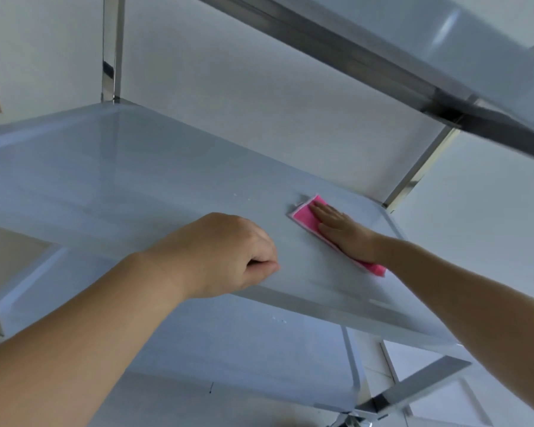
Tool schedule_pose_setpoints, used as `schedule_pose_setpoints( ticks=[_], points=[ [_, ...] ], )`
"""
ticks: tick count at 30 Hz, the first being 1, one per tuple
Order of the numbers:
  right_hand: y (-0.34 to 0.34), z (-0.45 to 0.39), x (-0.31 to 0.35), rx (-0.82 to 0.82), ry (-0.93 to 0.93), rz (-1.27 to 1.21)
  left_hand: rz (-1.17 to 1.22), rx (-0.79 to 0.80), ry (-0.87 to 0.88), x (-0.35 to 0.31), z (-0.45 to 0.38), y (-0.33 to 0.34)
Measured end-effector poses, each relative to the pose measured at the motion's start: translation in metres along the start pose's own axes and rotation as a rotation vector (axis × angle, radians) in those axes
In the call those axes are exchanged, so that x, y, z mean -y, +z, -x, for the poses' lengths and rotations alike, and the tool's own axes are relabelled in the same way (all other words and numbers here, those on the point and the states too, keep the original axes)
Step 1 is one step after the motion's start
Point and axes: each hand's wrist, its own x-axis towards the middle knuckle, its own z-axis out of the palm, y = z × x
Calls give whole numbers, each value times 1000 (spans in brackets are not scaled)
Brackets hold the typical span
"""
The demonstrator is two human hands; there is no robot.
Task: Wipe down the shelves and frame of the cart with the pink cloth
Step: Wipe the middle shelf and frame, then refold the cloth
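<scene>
Your left hand (225, 254) is closed around the near edge of the middle shelf (111, 180), fingers curled over the rim. To the right, the pink cloth (309, 220) lies on this shelf near its far right corner. Your right hand (342, 231) presses flat and open on it. No writing or label is readable on the cart.

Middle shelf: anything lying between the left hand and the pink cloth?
Head view: nothing. Only bare shelf surface separates the left hand, curled at the front edge, from the pink cloth under the right hand.
</scene>
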Motion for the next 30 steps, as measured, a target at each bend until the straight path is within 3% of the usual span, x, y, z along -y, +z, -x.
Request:
schedule_pose_setpoints(
  ticks=[10, 14, 17, 22, 30],
  points=[
    [2, 84, 62, 175, -207, -18, -34, -138, 13, -3, 3, -6],
    [-11, 95, 63, 297, -264, -88, 3, -122, 8, -3, 3, -8],
    [-20, 93, 58, 188, -228, -269, -51, -101, 5, 4, 5, -13],
    [4, 87, 52, 64, -332, -171, -113, -136, -22, 27, 21, -19],
    [2, 42, 45, 40, -307, -129, 57, -66, -109, 36, 20, -19]
  ],
)
